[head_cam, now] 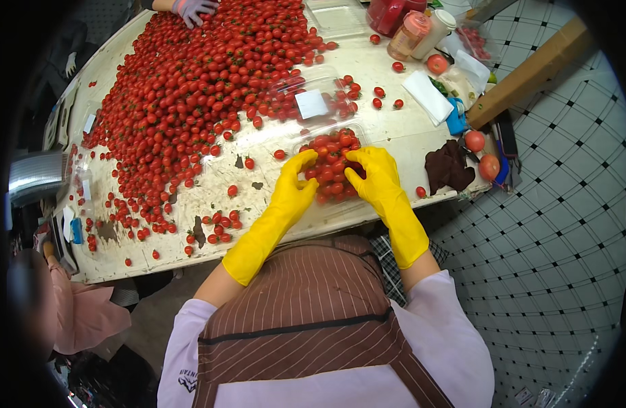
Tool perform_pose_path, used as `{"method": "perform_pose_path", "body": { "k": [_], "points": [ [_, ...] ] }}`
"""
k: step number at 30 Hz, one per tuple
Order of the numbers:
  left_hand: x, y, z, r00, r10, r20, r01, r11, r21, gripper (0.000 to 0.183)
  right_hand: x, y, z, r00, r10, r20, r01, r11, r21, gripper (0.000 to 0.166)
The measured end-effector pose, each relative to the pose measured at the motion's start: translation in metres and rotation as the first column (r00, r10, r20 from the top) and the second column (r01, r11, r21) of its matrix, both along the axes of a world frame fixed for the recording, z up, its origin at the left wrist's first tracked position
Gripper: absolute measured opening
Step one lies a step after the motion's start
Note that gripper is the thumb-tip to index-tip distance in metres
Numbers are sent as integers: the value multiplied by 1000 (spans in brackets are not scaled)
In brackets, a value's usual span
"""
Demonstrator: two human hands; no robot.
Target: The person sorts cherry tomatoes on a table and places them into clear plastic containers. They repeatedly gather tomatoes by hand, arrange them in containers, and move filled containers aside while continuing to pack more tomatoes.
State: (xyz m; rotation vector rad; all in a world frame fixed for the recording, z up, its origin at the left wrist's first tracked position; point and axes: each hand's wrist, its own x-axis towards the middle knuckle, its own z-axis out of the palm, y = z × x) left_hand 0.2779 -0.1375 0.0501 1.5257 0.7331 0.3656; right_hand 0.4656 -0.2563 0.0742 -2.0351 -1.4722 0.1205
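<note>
A clear plastic box (363, 133) filled with cherry tomatoes (331, 164) sits at the table's front edge. My left hand (294, 177), in a yellow rubber glove, is at the box's left side, thumb and fingers apart. On the opposite side my right hand (378, 171), gloved alike, curls over the tomatoes with a gap between thumb and fingers. Both hands seem to touch the tomatoes or the rim; neither plainly grips anything. Just beyond stands another clear box (288, 85) of tomatoes, with a white label (311, 103) on it.
A large heap of cherry tomatoes (190, 97) covers the white table (394, 135). A co-worker's gloved hand (194, 10) rests on its far side. At right are an empty clear tray (336, 18), bottles (408, 35), a brown cloth (449, 167) and a wooden post (532, 69).
</note>
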Motion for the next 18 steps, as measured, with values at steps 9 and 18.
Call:
{"method": "perform_pose_path", "body": {
  "k": [9,18],
  "points": [
    [-2,-9,-11,996,50,79,-71,957,282,53,3,-35,0,993,-55,101,65,993,-103,23],
    [-2,-18,-16,997,42,65,-62,936,346,46,-23,-36,15,956,-153,251,231,919,-319,28]
  ]
}}
